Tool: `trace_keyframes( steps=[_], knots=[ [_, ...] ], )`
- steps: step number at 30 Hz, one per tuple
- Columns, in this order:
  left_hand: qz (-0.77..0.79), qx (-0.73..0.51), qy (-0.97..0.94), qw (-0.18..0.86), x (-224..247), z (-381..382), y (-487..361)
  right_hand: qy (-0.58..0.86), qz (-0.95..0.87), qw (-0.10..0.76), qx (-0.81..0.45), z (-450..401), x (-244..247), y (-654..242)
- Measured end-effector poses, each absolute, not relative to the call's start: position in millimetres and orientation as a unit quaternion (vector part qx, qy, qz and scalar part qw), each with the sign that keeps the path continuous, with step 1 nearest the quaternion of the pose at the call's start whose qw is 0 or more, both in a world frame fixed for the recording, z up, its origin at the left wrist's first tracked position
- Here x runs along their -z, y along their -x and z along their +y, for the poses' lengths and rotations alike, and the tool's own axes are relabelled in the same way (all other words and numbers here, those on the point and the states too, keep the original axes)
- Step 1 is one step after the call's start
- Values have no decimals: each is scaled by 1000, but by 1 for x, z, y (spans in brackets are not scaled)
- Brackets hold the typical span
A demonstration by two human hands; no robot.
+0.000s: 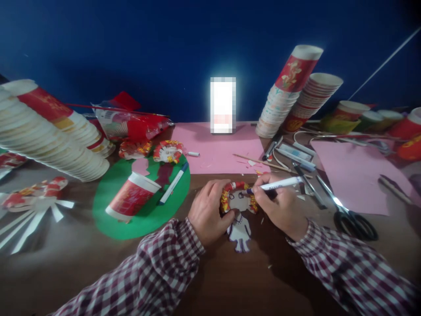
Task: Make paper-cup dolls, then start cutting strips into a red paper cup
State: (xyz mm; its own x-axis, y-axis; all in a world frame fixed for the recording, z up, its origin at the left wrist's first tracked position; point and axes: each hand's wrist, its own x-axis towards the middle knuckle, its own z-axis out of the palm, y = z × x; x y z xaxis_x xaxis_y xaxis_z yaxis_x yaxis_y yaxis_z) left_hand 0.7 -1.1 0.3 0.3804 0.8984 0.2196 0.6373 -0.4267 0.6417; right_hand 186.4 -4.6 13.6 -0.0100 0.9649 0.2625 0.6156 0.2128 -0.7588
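A paper doll (pixel 239 232) lies on the table in front of me, its round head edged with red and yellow paper curls. Eye outlines are drawn on the face, and purple lines edge its white body. My left hand (pixel 210 208) grips the head's left side, thumb over the chin and fingers along the edge. In my right hand (pixel 279 208) is a white marker pen (pixel 285 182), pinched between thumb and fingers, its dark tip at the eye on the right. My fingers hide part of the curls on both sides.
Left, a red paper cup (pixel 133 197) and a capped marker (pixel 173 183) lie on a green paper disc (pixel 108 228). Scissors (pixel 351 221) rest right of my right hand. Stacks of paper cups (pixel 279 105) lean at the back. Pink sheets (pixel 213 153) and paper scraps are behind the doll.
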Motion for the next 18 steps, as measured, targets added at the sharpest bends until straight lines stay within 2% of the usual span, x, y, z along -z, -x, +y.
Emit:
trace_keyframes(
  steps=[18],
  knots=[
    [482, -279, -797, 232, 0, -1, -1, 591, -664, 398, -226, -5, -17, -185]
  ],
)
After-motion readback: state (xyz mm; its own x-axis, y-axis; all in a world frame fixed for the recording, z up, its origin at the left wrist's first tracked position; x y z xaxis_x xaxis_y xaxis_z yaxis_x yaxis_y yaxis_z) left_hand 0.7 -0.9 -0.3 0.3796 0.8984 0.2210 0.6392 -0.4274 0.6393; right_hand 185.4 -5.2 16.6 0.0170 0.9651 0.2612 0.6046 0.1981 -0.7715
